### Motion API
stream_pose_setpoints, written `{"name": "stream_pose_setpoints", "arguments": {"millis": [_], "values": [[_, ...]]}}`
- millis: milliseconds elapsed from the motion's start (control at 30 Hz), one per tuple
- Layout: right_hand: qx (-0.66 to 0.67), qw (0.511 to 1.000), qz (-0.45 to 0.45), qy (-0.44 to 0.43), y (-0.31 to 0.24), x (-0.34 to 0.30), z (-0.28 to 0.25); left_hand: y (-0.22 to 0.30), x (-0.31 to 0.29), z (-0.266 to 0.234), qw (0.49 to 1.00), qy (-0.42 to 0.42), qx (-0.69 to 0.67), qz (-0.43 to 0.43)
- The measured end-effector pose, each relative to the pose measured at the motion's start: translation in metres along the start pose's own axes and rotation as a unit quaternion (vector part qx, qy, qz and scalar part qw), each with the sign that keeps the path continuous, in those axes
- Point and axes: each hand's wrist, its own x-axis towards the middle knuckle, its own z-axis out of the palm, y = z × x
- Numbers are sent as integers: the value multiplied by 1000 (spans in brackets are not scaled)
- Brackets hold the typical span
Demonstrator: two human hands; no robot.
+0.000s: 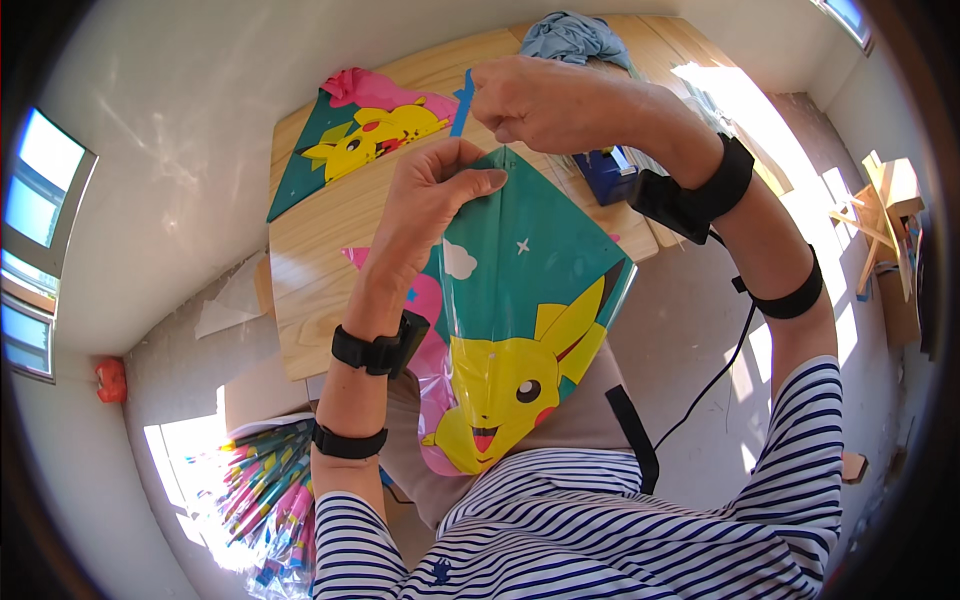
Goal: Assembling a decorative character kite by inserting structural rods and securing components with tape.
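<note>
A green and pink kite [520,265] with a yellow cartoon animal printed on it hangs over my lap, its narrow tip pointing up. My left hand [432,190] pinches it just below that tip, thumb on the front. Right above the tip, my right hand [545,103] is closed with its fingers curled in. What those fingers hold is hidden. A narrow blue strip [462,104] shows against the side of my right hand; I cannot tell whether the hand holds it.
A wooden table [325,270] bears another kite [345,150], a light blue cloth [575,38] and a dark blue tape dispenser [606,178]. Down on the left lies a plastic-wrapped bundle of rolled kites [265,500]. A black cable [722,375] runs from my right arm. Wooden pieces [880,215] stand far right.
</note>
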Motion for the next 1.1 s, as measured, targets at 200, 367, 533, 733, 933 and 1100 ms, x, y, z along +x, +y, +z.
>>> {"name": "stream_pose_setpoints", "arguments": {"millis": [200,367,533,733,933,1100], "values": [[-2,1000,10,0,-3,0,-2,2,-2,2,1000,4,9,5],[0,1000,9,0,-2,0,-1,4,-1,3,1000,-1,18,9],[-10,1000,7,4,-1,0,0,2,1,5,1000,0,15,25],[-5,1000,19,-10,-3,1,-1,-1,2,5,1000,10,13,24],[-13,1000,21,-12,-11,-3,-17,-2,2,7,999,2,-28,27],[39,999,12,32,-4,-7,-19,-1,3,4,999,-11,-40,26]]}}
